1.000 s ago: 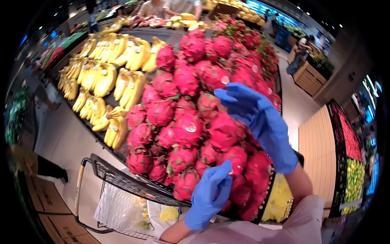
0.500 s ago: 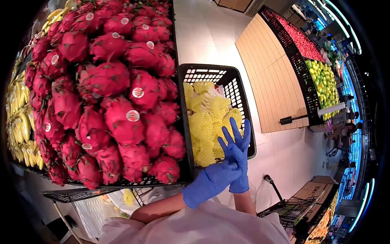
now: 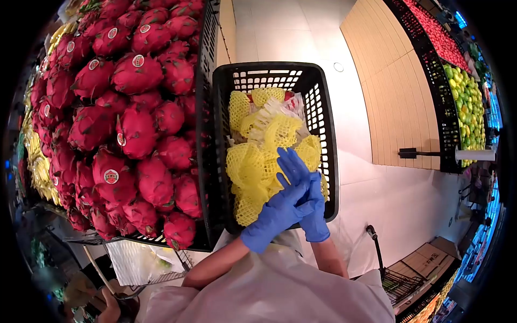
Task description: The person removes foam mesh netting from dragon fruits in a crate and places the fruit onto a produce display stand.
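Both my hands wear blue gloves and meet above a black plastic crate (image 3: 329,161). My left hand (image 3: 277,214) is closed on the glove of my right hand (image 3: 314,207), across its palm and fingers. The right hand's fingers stretch up and to the left, partly hidden behind the left. Below them, yellow foam net sleeves (image 3: 245,167) lie heaped in the crate, with crumpled clear and red wrapping (image 3: 295,105) among them. Close on the left rises a big pile of dragon fruit (image 3: 137,126), several with round stickers.
A black display edge (image 3: 207,134) stands along the crate's left side. At right is a wood-panelled stand (image 3: 396,81) with green-yellow fruit (image 3: 468,110). A wire cart (image 3: 401,285) and cardboard boxes (image 3: 425,261) stand at lower right. Part of a person (image 3: 89,293) shows at lower left.
My view has shifted, bringing the crate more to the centre. The left hand has moved up over the right palm, and the right fingers, spread before, are now closer together and tilted left.
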`<state>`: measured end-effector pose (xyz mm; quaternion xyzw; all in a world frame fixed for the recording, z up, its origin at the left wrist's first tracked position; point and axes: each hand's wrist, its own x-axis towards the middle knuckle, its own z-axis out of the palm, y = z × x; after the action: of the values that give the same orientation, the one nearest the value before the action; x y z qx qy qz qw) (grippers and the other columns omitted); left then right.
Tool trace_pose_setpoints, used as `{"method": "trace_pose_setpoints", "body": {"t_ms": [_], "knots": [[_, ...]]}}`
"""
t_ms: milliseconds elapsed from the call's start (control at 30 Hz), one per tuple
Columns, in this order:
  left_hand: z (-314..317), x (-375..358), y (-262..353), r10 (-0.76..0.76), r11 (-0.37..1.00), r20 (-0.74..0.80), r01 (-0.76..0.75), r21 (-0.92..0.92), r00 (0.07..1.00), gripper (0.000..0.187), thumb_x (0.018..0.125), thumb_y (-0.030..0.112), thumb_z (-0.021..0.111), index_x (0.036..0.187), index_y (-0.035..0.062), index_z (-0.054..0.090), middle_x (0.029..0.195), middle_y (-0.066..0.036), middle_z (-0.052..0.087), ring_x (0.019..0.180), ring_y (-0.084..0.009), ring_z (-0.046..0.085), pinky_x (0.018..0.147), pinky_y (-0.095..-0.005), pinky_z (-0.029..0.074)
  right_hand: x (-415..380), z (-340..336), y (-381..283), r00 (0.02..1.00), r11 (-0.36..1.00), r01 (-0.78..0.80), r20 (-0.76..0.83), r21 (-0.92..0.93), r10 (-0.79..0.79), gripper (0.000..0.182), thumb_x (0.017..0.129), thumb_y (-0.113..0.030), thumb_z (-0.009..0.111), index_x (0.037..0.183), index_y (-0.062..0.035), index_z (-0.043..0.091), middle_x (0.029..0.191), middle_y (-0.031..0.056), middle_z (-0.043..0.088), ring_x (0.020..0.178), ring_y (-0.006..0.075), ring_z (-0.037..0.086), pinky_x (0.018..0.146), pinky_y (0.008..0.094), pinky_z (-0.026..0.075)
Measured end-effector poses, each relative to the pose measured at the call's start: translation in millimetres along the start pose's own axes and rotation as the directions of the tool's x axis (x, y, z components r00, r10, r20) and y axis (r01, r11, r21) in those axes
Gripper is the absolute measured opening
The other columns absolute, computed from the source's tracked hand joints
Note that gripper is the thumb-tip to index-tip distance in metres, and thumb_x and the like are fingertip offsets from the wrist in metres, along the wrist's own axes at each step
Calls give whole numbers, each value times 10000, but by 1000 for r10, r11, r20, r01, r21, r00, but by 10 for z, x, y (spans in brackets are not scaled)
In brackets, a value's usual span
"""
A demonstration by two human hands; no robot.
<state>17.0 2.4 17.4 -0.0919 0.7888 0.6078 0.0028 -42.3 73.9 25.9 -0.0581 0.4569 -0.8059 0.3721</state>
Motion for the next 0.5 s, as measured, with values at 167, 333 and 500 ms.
{"method": "trace_pose_setpoints", "body": {"t_ms": [167, 333, 500], "knots": [[136, 103, 141, 47, 982, 123, -69, 177, 991, 345, 858, 246, 523, 1160, 78, 539, 1081, -153, 560, 933, -308, 560, 784, -353, 456, -2, -296, 25, 995, 982, -72, 85, 176, 57, 793, 793, -480, 506, 1414, -150, 140, 1443, 133, 192, 1282, 324, 278, 1008, 418, 283], [272, 207, 36, 71, 980, 96, -87, 180, 993, 282, 861, 182, 513, 1111, 58, 560, 1079, -162, 561, 945, -305, 558, 794, -355, 454, 97, -462, -30, 977, 937, -155, 188, 312, 99, 737, 800, -471, 499, 1398, -135, 229, 1448, 145, 176, 1312, 319, 221, 1032, 427, 241], [264, 248, 59, -129, 938, 183, 180, -297, 975, 271, 886, 164, 497, 1122, 34, 531, 1039, -113, 582, 926, -196, 562, 782, -305, 449, 201, -425, -290, 974, 934, 91, 226, -345, -12, 525, 910, -360, 321, 1336, -55, 356, 1425, 136, 249, 1336, 258, 182, 1071, 370, 165]]}}
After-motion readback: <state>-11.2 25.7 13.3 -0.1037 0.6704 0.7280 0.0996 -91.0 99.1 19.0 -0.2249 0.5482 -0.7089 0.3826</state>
